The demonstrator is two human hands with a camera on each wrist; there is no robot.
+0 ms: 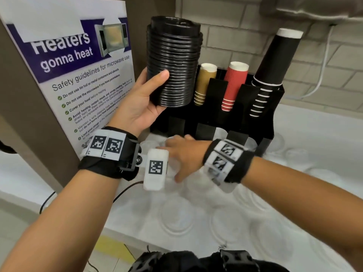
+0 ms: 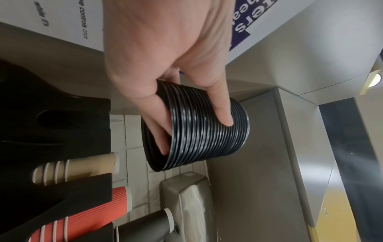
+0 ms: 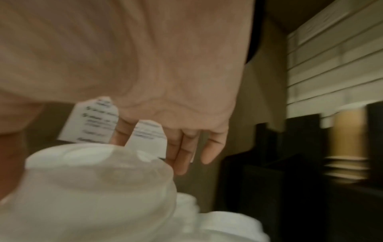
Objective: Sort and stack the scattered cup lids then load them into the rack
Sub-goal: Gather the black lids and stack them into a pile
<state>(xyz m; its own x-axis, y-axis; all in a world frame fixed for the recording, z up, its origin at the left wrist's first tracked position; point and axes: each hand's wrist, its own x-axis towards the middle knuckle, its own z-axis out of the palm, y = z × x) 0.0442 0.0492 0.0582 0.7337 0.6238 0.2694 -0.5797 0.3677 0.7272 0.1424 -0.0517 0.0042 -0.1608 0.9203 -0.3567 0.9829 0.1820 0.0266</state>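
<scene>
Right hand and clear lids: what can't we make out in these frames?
- Right hand: right wrist view is motion-blurred; head view shows only its back, so contact with the clear lids is unclear.
- Clear lids: washed out against the white counter in the head view; count unreadable.
- Rack front slots: hidden behind both wrists in the head view.
- Black lid stack: its top face is turned away in the left wrist view.

glossy black stack of lids [image 1: 173, 61] with thin pale ridge lines; matte black rack [image 1: 274, 122]. tan cups [image 1: 204, 83], red ribbed cups [image 1: 234, 85], black cups [image 1: 275, 61] — all white-rimmed. clear, milky lids [image 1: 177, 216] on a white counter [image 1: 314, 122]. purple-and-white poster [image 1: 78, 61] with green ticks — beside pale grey brick wall [image 1: 235, 22].
</scene>
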